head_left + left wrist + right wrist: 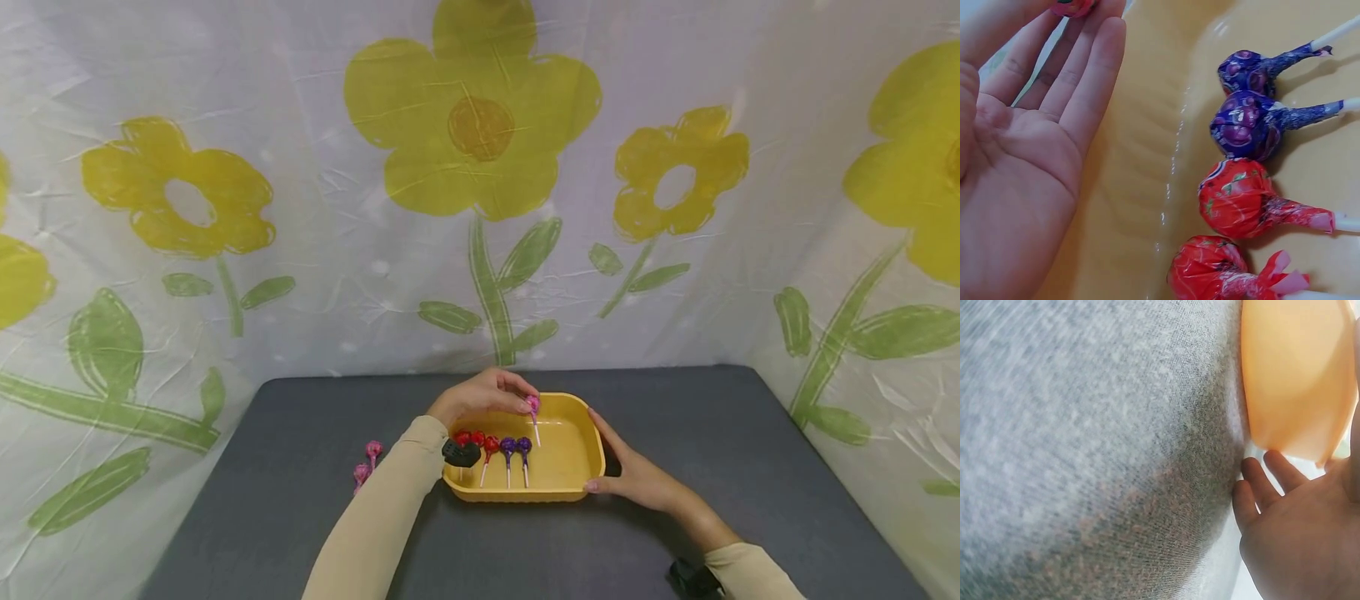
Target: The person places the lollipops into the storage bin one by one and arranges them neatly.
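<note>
My left hand (491, 393) pinches a pink-wrapped lollipop (533, 405) by its head over the yellow tray (573, 462), its white stick pointing down. In the left wrist view only a bit of that wrapper shows at the fingertips. Inside the tray, red lollipops (1238, 199) and two purple lollipops (1247, 125) lie side by side, sticks toward me. The left wrist's camera partly covers the red ones in the head view. My right hand (637, 477) holds the tray's right end, thumb at the near corner and fingers farther back along the side.
More pink lollipops (362, 474) lie on the dark grey table (292, 433), left of the tray and partly behind my left forearm. A light cloth printed with yellow flowers (480, 129) hangs around the table's back and sides.
</note>
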Available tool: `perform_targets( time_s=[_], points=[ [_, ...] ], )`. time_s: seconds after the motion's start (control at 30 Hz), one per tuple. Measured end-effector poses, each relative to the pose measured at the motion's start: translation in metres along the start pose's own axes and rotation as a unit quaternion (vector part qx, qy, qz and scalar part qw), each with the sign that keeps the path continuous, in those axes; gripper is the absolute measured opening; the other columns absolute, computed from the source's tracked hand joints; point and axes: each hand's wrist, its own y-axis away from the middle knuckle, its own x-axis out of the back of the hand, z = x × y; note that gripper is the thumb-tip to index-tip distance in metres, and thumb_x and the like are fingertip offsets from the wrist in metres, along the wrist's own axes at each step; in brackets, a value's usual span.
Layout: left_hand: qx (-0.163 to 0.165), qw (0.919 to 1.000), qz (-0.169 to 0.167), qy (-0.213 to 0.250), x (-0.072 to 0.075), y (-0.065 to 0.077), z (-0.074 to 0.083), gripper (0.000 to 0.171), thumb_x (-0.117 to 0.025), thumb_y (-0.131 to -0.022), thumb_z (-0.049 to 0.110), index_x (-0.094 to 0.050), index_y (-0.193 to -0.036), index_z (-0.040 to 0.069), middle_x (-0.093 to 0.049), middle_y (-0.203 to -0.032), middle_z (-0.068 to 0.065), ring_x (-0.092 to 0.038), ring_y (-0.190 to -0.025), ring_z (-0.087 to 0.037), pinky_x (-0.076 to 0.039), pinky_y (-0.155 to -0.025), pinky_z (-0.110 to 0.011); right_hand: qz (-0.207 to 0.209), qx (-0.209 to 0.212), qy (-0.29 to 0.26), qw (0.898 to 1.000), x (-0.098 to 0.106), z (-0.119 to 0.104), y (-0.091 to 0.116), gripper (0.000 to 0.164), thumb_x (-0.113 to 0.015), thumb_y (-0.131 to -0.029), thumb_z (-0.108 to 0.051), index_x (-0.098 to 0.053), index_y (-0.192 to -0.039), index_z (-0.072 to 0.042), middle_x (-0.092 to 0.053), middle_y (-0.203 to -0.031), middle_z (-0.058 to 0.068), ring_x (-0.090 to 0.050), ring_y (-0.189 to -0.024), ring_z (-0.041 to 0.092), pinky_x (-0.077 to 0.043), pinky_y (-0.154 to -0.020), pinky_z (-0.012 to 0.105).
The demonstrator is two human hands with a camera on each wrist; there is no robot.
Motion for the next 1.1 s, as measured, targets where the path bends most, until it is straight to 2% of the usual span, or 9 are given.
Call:
perform_targets(
  time_s=[0.2,0.4,0.57,0.7,0.93,1.1],
  points=[
    [0.013,0.9991,-0.012,-0.038,-0.006,-0.002,0.001,0.029,-0.071,-0.090,0.011,-0.070,-0.118,0.004,-0.075,-0.110,-0.006,-0.070,-0.097,-0.012,-0.055,-0.096,-0.030,0.000,-0.001,0.004,1.000,0.000,0.002,0.000,0.111,-0.079,-0.084,-0.025,0.001,-0.161,-0.027,-0.007,-0.167,0.020,-0.017,-0.150,0.047,-0.024,-0.112,0.071],
    [0.026,0.9969,-0.030,-0.067,-0.012,-0.002,0.000,0.029,-0.073,-0.089,0.016,-0.072,-0.117,0.009,-0.074,-0.112,-0.004,-0.068,-0.102,-0.011,-0.054,-0.098,-0.028,0.002,0.005,0.008,1.000,0.000,0.003,0.000,0.112,-0.080,-0.083,-0.026,0.000,-0.161,-0.024,-0.008,-0.167,0.021,-0.017,-0.150,0.047,-0.024,-0.112,0.071],
    [0.036,0.9958,-0.048,-0.070,-0.015,-0.002,-0.003,0.032,-0.072,-0.090,0.015,-0.071,-0.121,0.010,-0.074,-0.117,-0.006,-0.070,-0.106,-0.014,-0.054,-0.099,-0.029,0.001,0.001,0.010,1.000,0.000,0.003,-0.001,0.111,-0.080,-0.084,-0.026,0.001,-0.161,-0.024,-0.009,-0.167,0.020,-0.018,-0.150,0.046,-0.024,-0.113,0.070],
    [0.033,0.9954,-0.054,-0.072,-0.017,-0.002,-0.004,0.031,-0.072,-0.090,0.014,-0.071,-0.121,0.009,-0.074,-0.117,-0.007,-0.070,-0.105,-0.013,-0.055,-0.098,-0.029,0.000,-0.003,0.005,1.000,0.000,0.002,0.000,0.111,-0.079,-0.084,-0.026,0.000,-0.161,-0.023,-0.008,-0.167,0.020,-0.017,-0.151,0.046,-0.023,-0.113,0.071],
    [0.037,0.9967,-0.061,-0.040,-0.022,-0.003,-0.004,0.028,-0.072,-0.088,0.006,-0.072,-0.116,0.002,-0.075,-0.111,-0.011,-0.072,-0.096,-0.013,-0.057,-0.094,-0.032,0.001,-0.001,0.003,1.000,-0.001,0.002,0.000,0.111,-0.079,-0.084,-0.025,0.000,-0.161,-0.024,-0.007,-0.167,0.020,-0.016,-0.151,0.047,-0.022,-0.113,0.071],
    [0.024,0.9937,-0.053,-0.096,-0.026,-0.005,-0.003,0.025,-0.075,-0.086,0.007,-0.074,-0.111,0.003,-0.076,-0.108,-0.011,-0.071,-0.092,-0.010,-0.057,-0.091,-0.027,0.002,0.000,0.006,1.000,-0.001,0.003,-0.001,0.112,-0.080,-0.083,-0.025,0.000,-0.161,-0.025,-0.008,-0.167,0.020,-0.016,-0.151,0.047,-0.022,-0.113,0.071]
  ],
)
